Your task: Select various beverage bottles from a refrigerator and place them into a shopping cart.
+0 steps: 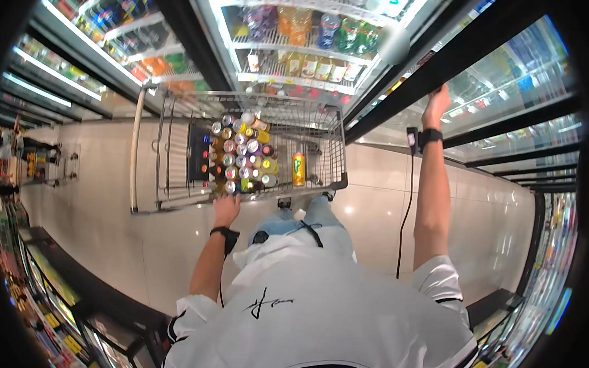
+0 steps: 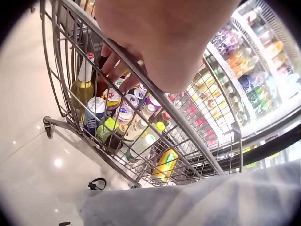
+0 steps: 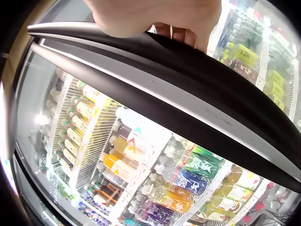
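Observation:
My left hand (image 1: 226,211) grips the near side rail of a metal shopping cart (image 2: 186,129), its fingers over the rail towards the inside. Just beyond those fingers, cans and bottles (image 1: 243,153) stand packed together in the cart, mostly upright. A yellow can (image 1: 299,169) lies apart from them towards the cart's right end. Out to the right, my right hand (image 1: 435,108) holds the edge of a black-framed glass fridge door (image 3: 164,59). The door stands swung out from the fridge, with the fingers curled over its edge.
Lit fridge shelves (image 1: 312,55) carry rows of juice and soda bottles behind the cart. More glass doors line the right. Another cart (image 1: 62,163) stands far left on the tiled floor (image 1: 370,232). A dark-framed display case (image 1: 89,306) is behind at lower left.

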A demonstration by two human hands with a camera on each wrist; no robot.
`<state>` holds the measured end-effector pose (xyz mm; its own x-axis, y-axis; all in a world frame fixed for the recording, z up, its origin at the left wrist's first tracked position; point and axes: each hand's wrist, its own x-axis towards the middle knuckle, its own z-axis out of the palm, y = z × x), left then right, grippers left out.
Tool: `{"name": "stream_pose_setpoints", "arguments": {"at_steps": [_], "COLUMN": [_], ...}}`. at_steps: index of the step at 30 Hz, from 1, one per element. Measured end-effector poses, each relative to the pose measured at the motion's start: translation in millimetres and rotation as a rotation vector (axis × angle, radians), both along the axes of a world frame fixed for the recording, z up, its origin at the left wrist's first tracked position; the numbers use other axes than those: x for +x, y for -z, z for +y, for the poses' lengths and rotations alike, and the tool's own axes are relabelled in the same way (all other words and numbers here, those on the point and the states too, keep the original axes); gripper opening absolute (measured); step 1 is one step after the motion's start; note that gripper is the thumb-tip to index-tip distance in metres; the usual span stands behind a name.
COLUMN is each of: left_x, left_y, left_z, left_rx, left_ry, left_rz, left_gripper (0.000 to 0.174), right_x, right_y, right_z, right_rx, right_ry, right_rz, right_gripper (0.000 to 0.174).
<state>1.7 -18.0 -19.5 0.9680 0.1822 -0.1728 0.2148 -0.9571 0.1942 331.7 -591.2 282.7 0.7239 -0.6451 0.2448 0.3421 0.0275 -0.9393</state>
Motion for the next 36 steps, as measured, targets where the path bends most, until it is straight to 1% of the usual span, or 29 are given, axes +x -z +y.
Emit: {"name": "stream_pose_setpoints", "arguments": {"at_steps": [1, 3, 4, 6, 7, 8, 10, 11, 13, 14, 15, 16, 17, 18, 19, 20, 21, 23, 26, 27, 31, 36], "left_x": [3, 4, 2, 0, -2, -3, -2, -1, 2, 4, 8, 13, 17, 19, 22, 24, 26, 29, 30, 29, 28, 25], "left_y": [-10, -6, -3, -1, -2, -1, -5, -14, -18, -15, -14, -12, -12, -13, -13, -13, -13, -11, -11, -13, -18, 0], "left_z": [-7, -8, -7, -7, -8, -9, -13, -15, -14, -10, -6, -2, 2, 6, 9, 12, 15, 14, 6, 5, 4, 12], "left_rx": [-0.004, -0.042, -0.03, -0.035, -0.039, -0.013, 0.002, -0.001, -0.032, -0.035, -0.067, -0.098, -0.098, -0.18, -0.259, -0.251, -0.27, -0.28, -0.269, -0.261, -0.214, -0.203], "left_ry": [-0.041, -0.074, -0.058, -0.061, -0.074, -0.069, -0.062, -0.064, -0.065, -0.062, -0.036, -0.009, -0.005, 0.001, 0.006, 0.012, 0.026, 0.062, 0.051, 0.047, 0.037, 0.08], "left_rz": [0.053, 0.089, 0.037, -0.007, 0.0, -0.038, -0.07, -0.034, 0.033, 0.041, 0.126, 0.209, 0.213, 0.267, 0.323, 0.329, 0.364, 0.403, 0.41, 0.421, 0.443, 0.482], "left_gripper": [0.048, 0.051, 0.051, 0.05, 0.05, 0.048, 0.047, 0.045, 0.042, 0.042, 0.042, 0.042, 0.042, 0.042, 0.042, 0.042, 0.042, 0.042, 0.042, 0.042, 0.042, 0.044], "right_x": [23, 43, 47, 52, 49, 37, 15, 14, -26, -62, -93, -122, -151, -177, -204, -226, -238, -257, -255, -255, -265, -285], "right_y": [9, -1, -4, -8, -9, -6, 1, 33, 92, 114, 146, 172, 198, 217, 227, 235, 242, 249, 252, 252, 258, 259], "right_z": [-13, -8, -4, 2, 8, 19, 32, 21, 46, 68, 89, 109, 125, 141, 156, 166, 169, 168, 164, 164, 166, 157], "right_rx": [-0.112, -0.127, -0.126, -0.099, -0.166, -0.172, -0.797, -0.974, -1.122, -1.147, -1.253, -1.305, -1.261, -1.299, -1.388, -1.472, -1.458, -1.418, -1.339, -1.351, -1.324, -1.194], "right_ry": [-0.015, -0.03, -0.016, -0.058, 0.003, -0.006, 0.227, 0.349, 0.229, 0.002, -0.138, -0.379, -0.601, -0.794, -0.846, -0.897, -0.894, -1.026, -1.03, -1.048, -1.018, -0.993], "right_rz": [0.005, 0.03, 0.028, 0.017, 0.072, 0.076, 0.093, 0.151, 0.117, 0.276, 0.244, 0.363, 0.397, 0.482, 0.57, 0.66, 0.669, 0.949, 1.008, 1.029, 1.039, 0.953], "right_gripper": [0.033, 0.032, 0.031, 0.027, 0.035, 0.035, 0.047, 0.051, 0.053, 0.056, 0.056, 0.057, 0.057, 0.056, 0.055, 0.055, 0.055, 0.056, 0.057, 0.058, 0.058, 0.056]}}
